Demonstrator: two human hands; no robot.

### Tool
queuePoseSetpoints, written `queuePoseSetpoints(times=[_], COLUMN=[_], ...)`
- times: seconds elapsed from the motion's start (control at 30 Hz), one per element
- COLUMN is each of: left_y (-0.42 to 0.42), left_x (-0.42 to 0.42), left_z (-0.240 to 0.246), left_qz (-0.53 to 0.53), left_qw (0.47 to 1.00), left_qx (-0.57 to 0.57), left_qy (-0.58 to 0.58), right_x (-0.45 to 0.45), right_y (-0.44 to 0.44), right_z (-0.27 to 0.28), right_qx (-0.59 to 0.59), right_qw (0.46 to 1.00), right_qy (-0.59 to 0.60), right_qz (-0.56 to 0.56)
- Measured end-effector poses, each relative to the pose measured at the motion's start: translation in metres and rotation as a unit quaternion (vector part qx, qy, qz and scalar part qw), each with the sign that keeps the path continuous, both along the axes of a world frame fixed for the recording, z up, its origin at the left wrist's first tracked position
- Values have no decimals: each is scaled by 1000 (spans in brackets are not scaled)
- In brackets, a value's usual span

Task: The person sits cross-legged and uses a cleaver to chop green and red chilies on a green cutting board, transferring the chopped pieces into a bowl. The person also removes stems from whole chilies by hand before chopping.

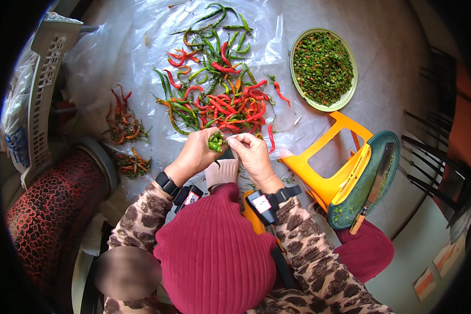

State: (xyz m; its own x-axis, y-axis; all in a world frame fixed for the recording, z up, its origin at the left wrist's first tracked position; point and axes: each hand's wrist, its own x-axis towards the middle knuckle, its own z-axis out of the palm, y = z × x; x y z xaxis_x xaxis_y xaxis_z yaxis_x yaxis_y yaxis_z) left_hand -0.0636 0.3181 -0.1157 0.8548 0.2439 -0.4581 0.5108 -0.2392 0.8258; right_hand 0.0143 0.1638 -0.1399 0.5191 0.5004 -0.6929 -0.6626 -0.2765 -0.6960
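Note:
Several green chili peppers (pixel 216 142) are bunched in my left hand (pixel 196 148), their ends showing between thumb and fingers. Beside them, my right hand (pixel 253 155) has its thumb and forefinger pinched together close to the ends of the bunch. Whether a stem is between those fingertips is too small to tell. Just beyond both hands lies a loose pile of red chili peppers (pixel 227 108) mixed with green and orange ones. The pile rests on a clear plastic sheet (pixel 149 66) spread over the floor.
At the right, a pale green-rimmed basin (pixel 355 84) holds chopped chilies. Nearer stands a yellow plastic stool (pixel 318 161) bearing a green cutting board (pixel 347 208) and a knife (pixel 381 172). Shriveled chilies (pixel 123 127), a red-black cylinder (pixel 59 196) and a white plastic basket (pixel 43 86) are leftward.

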Motion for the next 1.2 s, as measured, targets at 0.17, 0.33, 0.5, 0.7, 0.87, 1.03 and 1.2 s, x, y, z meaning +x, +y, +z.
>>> queuePoseSetpoints(times=[0.17,0.33,0.5,0.7,0.87,1.03,1.2], left_y=[20,35,35,27,20,-37,-152], left_x=[-9,-12,-9,-4,11,38,74], left_z=[5,21,61,133,223,283,286], left_qz=[-98,169,358,282,173,62,101], left_qw=[958,978,918,895,882,849,885], left_qx=[192,85,-16,103,223,307,-9], left_qy=[-187,-87,-168,-330,-376,-426,-454], right_x=[15,6,-23,-46,-43,-26,-23], right_y=[-15,-71,-153,-265,-306,-328,-316], right_z=[21,19,-2,-5,-20,-36,-55], right_qx=[132,87,74,-97,-56,132,357], right_qw=[950,991,989,852,991,899,780], right_qy=[272,90,-39,-319,-88,220,245], right_qz=[-82,43,120,403,88,-354,-451])
